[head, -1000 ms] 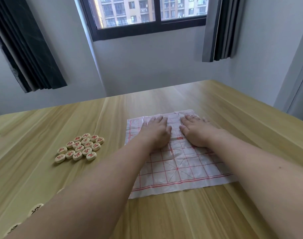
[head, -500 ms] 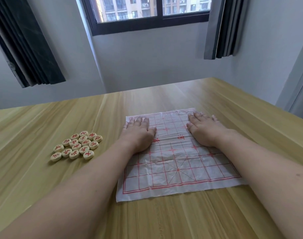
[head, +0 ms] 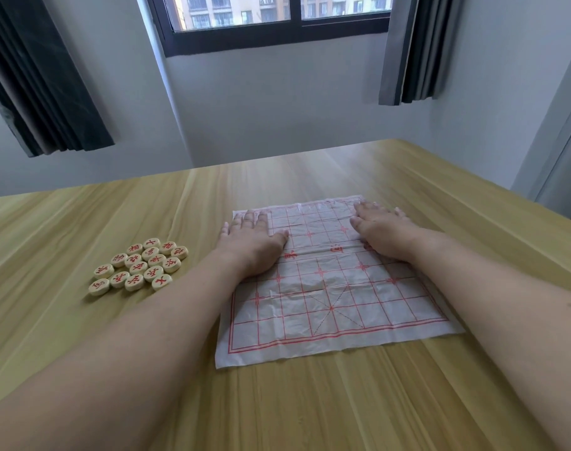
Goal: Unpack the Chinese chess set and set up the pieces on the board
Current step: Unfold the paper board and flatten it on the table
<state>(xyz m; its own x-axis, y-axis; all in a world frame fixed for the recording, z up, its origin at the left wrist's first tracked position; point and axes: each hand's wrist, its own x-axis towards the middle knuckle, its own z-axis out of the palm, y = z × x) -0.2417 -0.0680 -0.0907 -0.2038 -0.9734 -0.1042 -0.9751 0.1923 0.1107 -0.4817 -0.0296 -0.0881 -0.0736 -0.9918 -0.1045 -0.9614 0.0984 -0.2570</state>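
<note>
- both of your hands lie flat on the paper board (head: 329,288) in the head view, fingers straight and gripping nothing: your left hand (head: 251,239) presses its far left part, little finger just over the edge, and your right hand (head: 380,231) its far right part.
- a second ago they sat together at the board's middle; they have swept apart, so i judge you are smoothing creases and the sheet is nearly flat.
- sixteen red-lettered pieces (head: 138,266) sit clustered left of the board, none placed yet.
- the board's near edge lies well back from you, with bare table (head: 310,411) before it and more beyond its far edge.
</note>
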